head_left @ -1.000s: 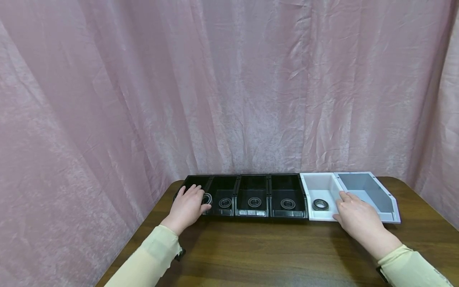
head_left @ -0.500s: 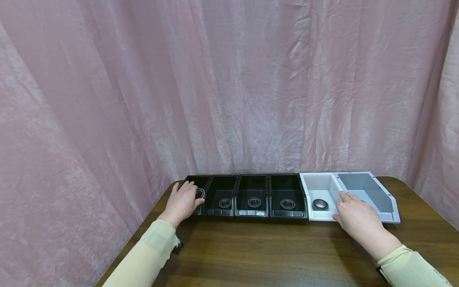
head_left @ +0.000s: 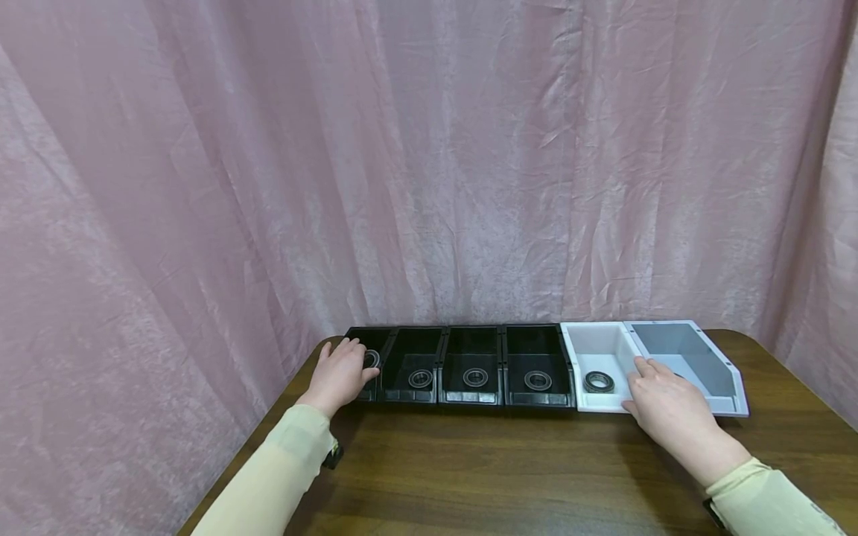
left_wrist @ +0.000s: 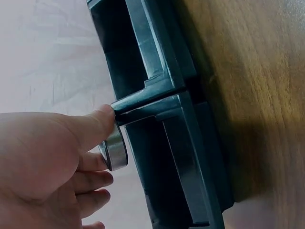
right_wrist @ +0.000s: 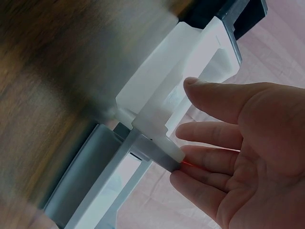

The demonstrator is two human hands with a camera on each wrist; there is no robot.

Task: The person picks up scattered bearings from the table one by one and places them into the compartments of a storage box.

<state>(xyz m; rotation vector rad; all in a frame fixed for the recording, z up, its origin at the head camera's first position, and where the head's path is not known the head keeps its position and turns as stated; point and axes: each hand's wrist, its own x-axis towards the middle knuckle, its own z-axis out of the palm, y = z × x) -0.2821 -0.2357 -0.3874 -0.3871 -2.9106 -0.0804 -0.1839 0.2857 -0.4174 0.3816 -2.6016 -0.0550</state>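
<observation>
My left hand pinches a bearing between thumb and fingers, over the leftmost black bin. In the left wrist view that bearing stands on edge above the bin rims. My right hand has its fingers extended over the divider between the white bin and the grey bin; nothing is held. One bearing lies flat in the white bin, left of the right hand. The other black bins each hold a flat bearing, such as the nearest one.
The bins stand in a row along the back of a brown wooden table. Behind them hangs a pink curtain. Two more bearings lie in the middle black bin and the rightmost black bin.
My left hand has moved left with the bearing, from the edge of the second black bin to over the leftmost one. The right hand has stayed in place.
</observation>
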